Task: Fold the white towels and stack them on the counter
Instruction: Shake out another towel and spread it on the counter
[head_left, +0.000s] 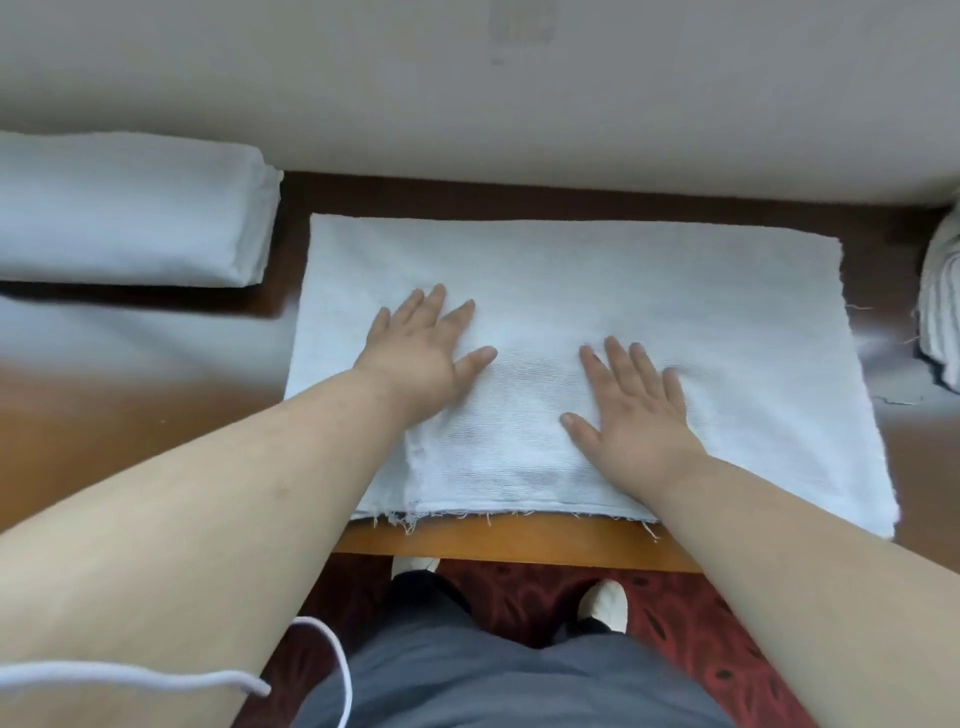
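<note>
Your wooden worktop (130, 415) meets a pale wall. A towel (649, 312) lies flat at its near edge; your left hand (423, 353) and right hand (636, 410) press on it, fingers spread. Folded towels (130, 208) sit at the far left.

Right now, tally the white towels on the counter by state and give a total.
Flat towel under both hands: 1
Folded towel stacks, far left: 1
Towel piles at right edge: 1
Total: 3 towel groups; towels inside the stack and pile cannot be counted.
</note>
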